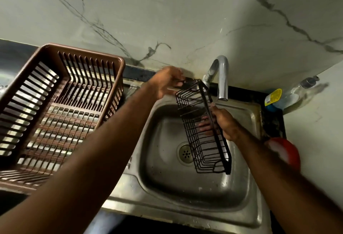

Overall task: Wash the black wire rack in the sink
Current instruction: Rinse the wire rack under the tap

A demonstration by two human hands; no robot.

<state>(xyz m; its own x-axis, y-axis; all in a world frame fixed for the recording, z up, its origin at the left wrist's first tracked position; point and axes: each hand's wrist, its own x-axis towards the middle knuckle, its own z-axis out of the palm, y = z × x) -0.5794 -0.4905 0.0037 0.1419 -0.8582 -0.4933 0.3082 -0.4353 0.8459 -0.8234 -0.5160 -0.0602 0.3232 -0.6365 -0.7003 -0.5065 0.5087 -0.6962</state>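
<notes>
Matt black wire rack (202,131), scuffed steel sink (239,194), brown plastic basket (55,107).

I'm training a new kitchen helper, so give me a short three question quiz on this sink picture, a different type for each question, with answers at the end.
1. Multiple choice: which hand grips the black wire rack at its upper end, near the tap? A left; B right; C neither.
2. True or false: the rack lies flat on the floor of the sink.
3. Fill in: left of the sink stands a brown slatted ____.
Key: 1 A, the left hand. 2 False: the right hand grips it too, and it hangs tilted above the basin. 3 basket.
</notes>
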